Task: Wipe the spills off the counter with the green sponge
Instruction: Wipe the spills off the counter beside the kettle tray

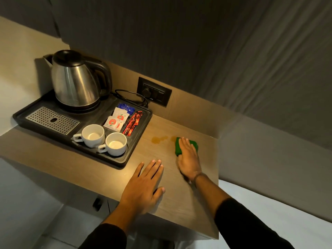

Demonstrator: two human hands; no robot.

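A green sponge (179, 149) lies flat on the wooden counter (172, 203), and my right hand (188, 158) presses down on it with fingers spread over its top. Just left of the sponge are brownish spills (158, 139), small wet blotches between the sponge and the tray. A fainter blotch (173, 138) touches the sponge's far left corner. My left hand (145, 184) rests palm down on the counter, nearer to me, holding nothing.
A black tray (142, 133) sits at the left with a steel kettle (75, 79), two white cups (93, 134), sachets (117, 117) and a metal drip grid (52, 120). A wall socket (154, 91) with the kettle's cord is behind. The counter's right edge (218, 177) drops off.
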